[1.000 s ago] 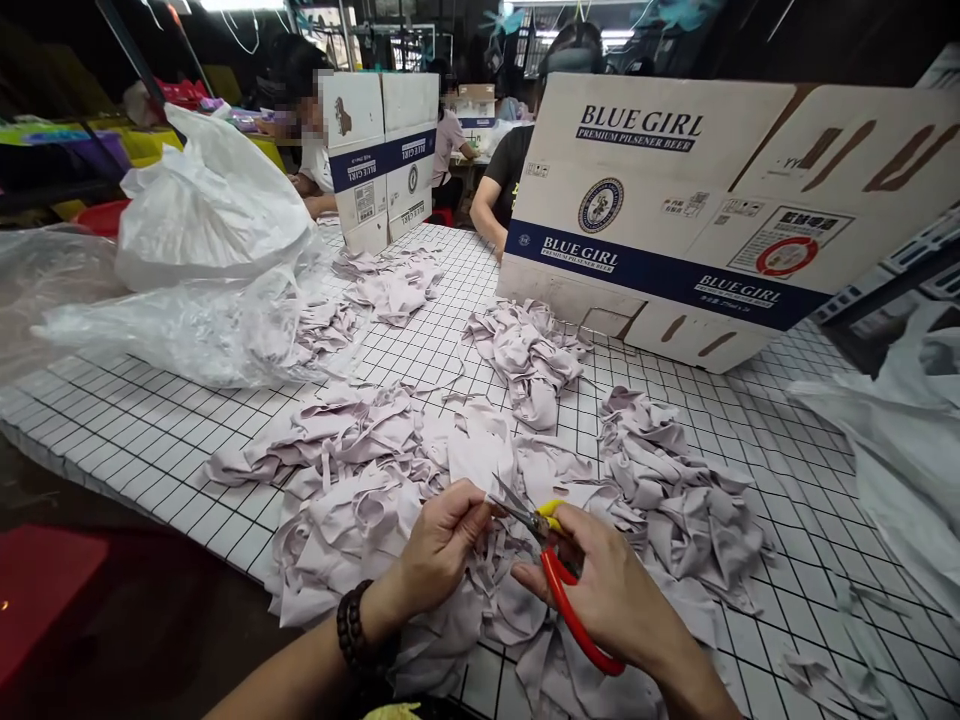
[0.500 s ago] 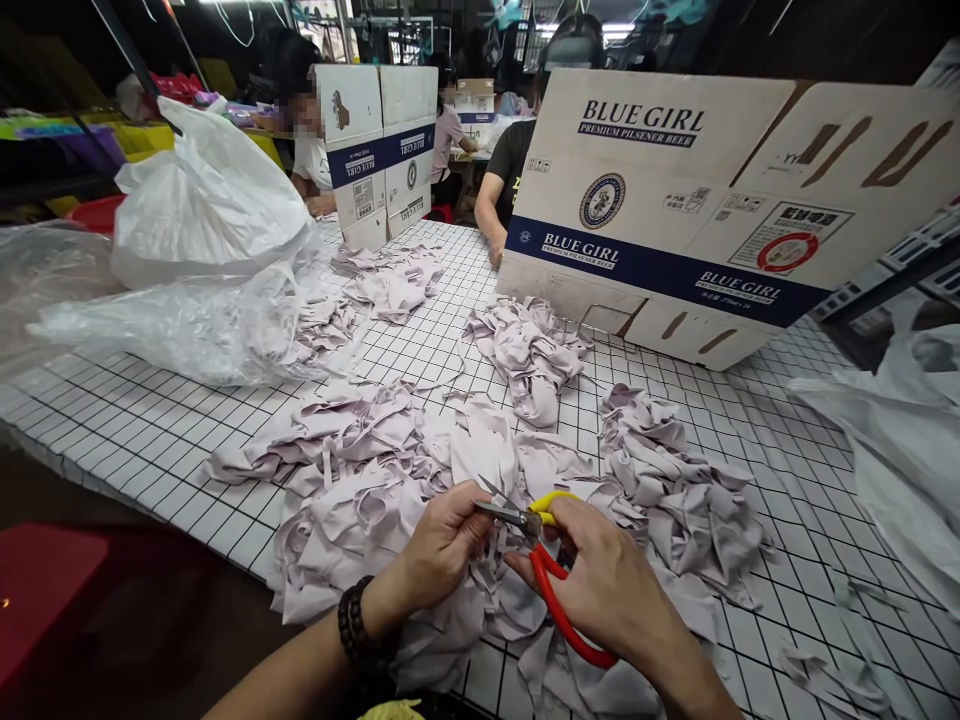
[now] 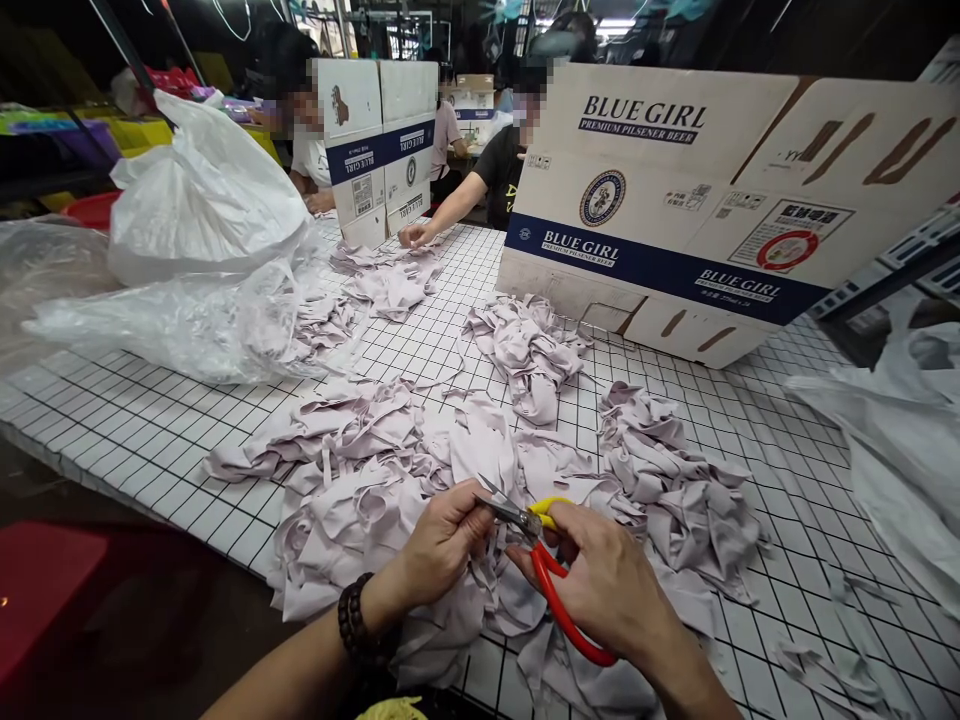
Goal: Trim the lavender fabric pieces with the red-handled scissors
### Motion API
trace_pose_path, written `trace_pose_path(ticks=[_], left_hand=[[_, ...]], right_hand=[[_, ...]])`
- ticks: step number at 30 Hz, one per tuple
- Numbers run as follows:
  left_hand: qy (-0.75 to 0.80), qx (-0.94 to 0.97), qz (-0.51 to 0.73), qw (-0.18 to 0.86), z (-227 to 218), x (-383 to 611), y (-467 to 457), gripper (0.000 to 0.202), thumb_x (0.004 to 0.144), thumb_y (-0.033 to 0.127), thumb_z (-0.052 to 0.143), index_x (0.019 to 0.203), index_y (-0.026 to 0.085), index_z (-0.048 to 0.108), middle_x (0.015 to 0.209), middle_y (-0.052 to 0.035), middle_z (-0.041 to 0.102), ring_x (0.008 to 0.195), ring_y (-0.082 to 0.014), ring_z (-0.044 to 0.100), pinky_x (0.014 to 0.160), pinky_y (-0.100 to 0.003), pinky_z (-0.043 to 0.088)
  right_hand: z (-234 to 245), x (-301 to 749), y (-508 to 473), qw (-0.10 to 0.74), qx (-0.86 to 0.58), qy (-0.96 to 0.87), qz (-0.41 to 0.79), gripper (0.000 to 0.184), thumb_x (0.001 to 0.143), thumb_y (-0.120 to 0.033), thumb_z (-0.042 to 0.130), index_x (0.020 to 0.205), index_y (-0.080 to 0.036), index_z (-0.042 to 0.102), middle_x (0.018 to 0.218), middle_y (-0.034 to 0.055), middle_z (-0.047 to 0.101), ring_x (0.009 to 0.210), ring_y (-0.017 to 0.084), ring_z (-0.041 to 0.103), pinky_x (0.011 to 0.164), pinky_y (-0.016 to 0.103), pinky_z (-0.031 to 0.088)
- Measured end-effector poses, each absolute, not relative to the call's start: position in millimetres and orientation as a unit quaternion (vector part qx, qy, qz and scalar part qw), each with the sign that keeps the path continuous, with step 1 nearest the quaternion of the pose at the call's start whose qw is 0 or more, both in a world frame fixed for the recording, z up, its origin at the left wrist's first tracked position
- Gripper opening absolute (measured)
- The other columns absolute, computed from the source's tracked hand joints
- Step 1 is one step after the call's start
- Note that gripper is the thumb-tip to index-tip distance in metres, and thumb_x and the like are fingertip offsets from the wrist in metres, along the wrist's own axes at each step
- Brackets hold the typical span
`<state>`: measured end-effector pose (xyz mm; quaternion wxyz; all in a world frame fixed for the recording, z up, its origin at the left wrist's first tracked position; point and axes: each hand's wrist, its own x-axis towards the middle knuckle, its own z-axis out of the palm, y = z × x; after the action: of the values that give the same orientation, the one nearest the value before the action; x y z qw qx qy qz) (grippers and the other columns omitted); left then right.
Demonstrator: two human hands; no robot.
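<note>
My right hand [image 3: 600, 570] is wrapped round a pair of scissors [image 3: 566, 620] with one yellow and one red handle. The blades point left, slightly apart, and their tips reach the fingers of my left hand [image 3: 450, 535]. That hand is closed in a pinch, and what lies between its fingertips is hidden. A dark bead bracelet circles the left wrist. Under and around both hands spreads a heap of pale pinkish-lilac fabric pieces [image 3: 360, 520], crumpled and overlapping.
More fabric [image 3: 682, 490] lies to the right, with another bunch [image 3: 532, 350] farther back. White cartons [image 3: 652, 200] stand upright on the grid-patterned table [image 3: 187, 420]. Plastic bags [image 3: 210, 210] sit at left, a white bag [image 3: 900, 420] at right. Scraps [image 3: 832, 675] lie near right. Co-workers sit opposite.
The scissor blades look a little closer together; my hands stay almost in place. Across the table, a co-worker's arm has reached out from behind the large carton to the far fabric pile.
</note>
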<state>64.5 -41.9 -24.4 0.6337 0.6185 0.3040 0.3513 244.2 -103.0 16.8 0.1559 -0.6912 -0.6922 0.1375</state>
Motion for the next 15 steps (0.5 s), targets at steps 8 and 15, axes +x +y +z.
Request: trace_pose_path(ticks=[8, 15], left_hand=[[0.301, 0.605, 0.344, 0.652, -22.5, 64.6, -41.3, 0.040, 0.091, 0.052, 0.051, 0.074, 0.016, 0.054, 0.066, 0.0013, 0.048, 0.055, -0.0092, 0.046, 0.053, -0.022, 0.037], [0.302, 0.583, 0.337, 0.675, -22.9, 63.1, -41.3, 0.039, 0.090, 0.053, 0.052, 0.075, 0.016, 0.055, 0.068, 0.0009, 0.048, 0.055, -0.0091, 0.046, 0.051, -0.021, 0.037]], right_hand=[[14.8, 244.1, -102.6, 0.146, -0.693, -0.690, 0.150, 0.031, 0.074, -0.037, 0.063, 0.061, -0.023, 0.038, 0.054, -0.0038, 0.051, 0.050, 0.013, 0.044, 0.049, 0.024, 0.031], [13.5, 244.6, -100.5, 0.160, -0.685, -0.694, 0.156, 0.035, 0.073, -0.035, 0.063, 0.058, -0.023, 0.034, 0.050, -0.0053, 0.045, 0.046, 0.012, 0.040, 0.046, 0.023, 0.028]])
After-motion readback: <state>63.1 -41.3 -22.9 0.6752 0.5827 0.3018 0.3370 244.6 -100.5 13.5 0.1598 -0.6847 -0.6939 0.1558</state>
